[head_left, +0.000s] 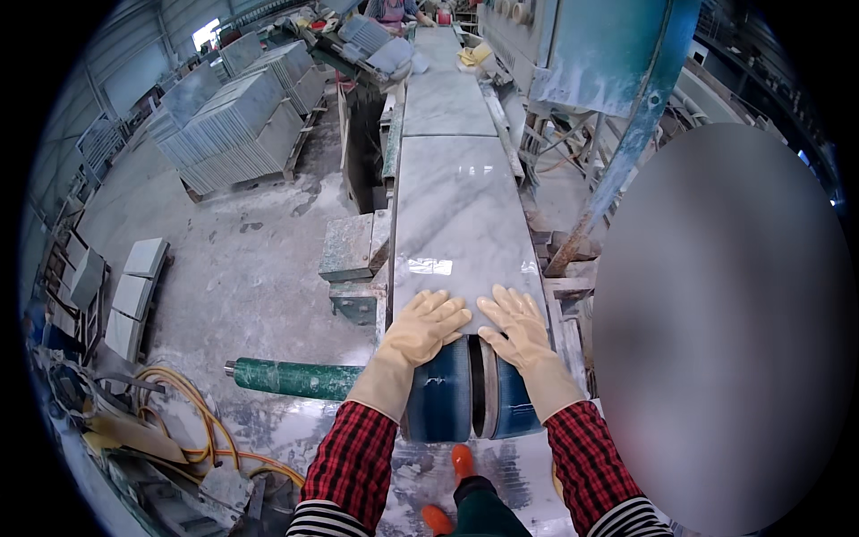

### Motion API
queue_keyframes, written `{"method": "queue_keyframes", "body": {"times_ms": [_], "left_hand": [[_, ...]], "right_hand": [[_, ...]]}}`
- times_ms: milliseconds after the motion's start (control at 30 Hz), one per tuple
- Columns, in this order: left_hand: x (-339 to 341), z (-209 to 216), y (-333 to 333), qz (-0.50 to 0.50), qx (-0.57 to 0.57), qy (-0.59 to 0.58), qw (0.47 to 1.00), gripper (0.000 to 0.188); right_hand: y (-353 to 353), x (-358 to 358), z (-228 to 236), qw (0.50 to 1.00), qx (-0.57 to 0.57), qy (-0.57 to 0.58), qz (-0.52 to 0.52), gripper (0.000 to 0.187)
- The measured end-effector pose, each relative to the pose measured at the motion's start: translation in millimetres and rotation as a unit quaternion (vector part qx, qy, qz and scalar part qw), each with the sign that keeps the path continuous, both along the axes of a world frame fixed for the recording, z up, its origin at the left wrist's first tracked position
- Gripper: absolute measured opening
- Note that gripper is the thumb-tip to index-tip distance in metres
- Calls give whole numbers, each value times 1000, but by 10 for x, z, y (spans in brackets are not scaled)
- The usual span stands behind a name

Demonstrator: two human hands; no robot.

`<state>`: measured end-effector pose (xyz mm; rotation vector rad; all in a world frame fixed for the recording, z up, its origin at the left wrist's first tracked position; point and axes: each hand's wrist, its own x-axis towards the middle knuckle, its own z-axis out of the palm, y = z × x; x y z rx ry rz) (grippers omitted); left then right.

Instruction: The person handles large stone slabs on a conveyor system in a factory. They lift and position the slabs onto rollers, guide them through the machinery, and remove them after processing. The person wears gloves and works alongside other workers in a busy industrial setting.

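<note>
- Grey-veined marble slab [458, 215] lies flat on the conveyor line [445, 89]; its near end sits over the blue rollers [465, 389].
- Left hand [424, 325] and right hand [513, 320], both gloved, rest open and flat on the slab's near edge, gripping nothing.
- Risk, judged: the glossy surface may let the gloves slip; fingers near the roller gap could get pinched.
- Green roller [291, 377] lies left; stacked slabs [237, 125] stand well apart.

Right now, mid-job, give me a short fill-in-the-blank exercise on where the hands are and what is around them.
1. Both gloved hands, left hand and right hand, lie flat on the near end of the ____ slab.
2. Below the hands sit two ____ rollers.
3. The green cylinder lies to the person's ____.

Missing: marble; blue; left
</note>
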<state>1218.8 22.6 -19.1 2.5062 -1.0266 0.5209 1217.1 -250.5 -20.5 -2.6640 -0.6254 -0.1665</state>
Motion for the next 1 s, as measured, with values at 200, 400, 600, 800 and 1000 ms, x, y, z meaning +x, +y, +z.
{"method": "queue_keyframes", "body": {"times_ms": [200,400,600,800,1000], "left_hand": [[223,-9,20,-6,-8,2,1000,47],[254,61,30,-5,-9,-5,1000,45],[332,129,-356,46,102,77,991,25],[-1025,233,46,32,-40,32,998,32],[-3999,-26,1644,273,39,195,941,34]], "right_hand": [[28,196,12,1000,2,-6,2,60],[39,235,86,1000,-1,-19,-2,61],[-149,300,-7,998,31,-55,21,63],[47,-44,-340,994,24,-101,-26,56],[-234,-1522,-382,970,58,-238,8,40]]}}
